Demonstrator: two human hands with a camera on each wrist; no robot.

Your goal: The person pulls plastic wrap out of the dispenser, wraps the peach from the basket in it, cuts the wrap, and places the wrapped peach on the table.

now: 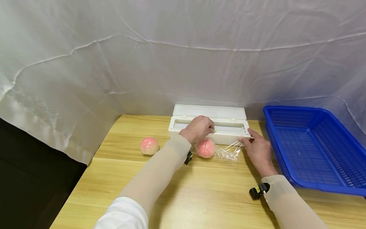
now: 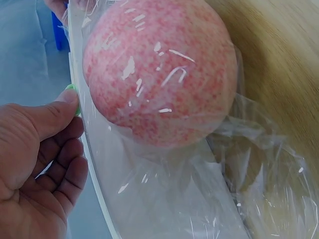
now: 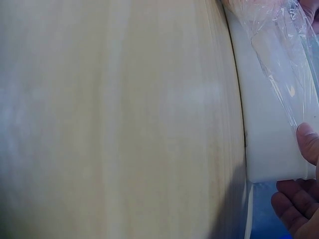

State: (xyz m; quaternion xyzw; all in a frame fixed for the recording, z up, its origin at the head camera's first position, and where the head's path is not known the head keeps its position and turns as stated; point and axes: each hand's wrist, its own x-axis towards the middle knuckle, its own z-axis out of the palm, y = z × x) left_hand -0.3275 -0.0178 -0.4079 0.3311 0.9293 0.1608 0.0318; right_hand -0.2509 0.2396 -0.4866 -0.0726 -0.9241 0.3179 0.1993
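A white cling film dispenser [image 1: 226, 138] stands near the table's back edge with its lid [image 1: 208, 112] raised. My left hand [image 1: 199, 128] is over its front edge, thumb and fingers pinching a small green slide cutter [image 2: 77, 108]. At the dispenser's right end, my right hand [image 1: 259, 151] grips the corner, thumb on the front, where clear film [image 3: 281, 64] hangs. A pink speckled ball [image 1: 205, 148] lies under clear film against the dispenser's front, with loose film [image 1: 228, 154] spreading right of it. A second pink-and-cream ball [image 1: 149, 146] sits unwrapped to the left.
A blue plastic basket [image 1: 281, 165] stands on the right, close to my right hand. Behind the wooden table [image 1: 211, 197] hangs a pale grey curtain [image 1: 183, 70]. The table's left edge borders a dark area.
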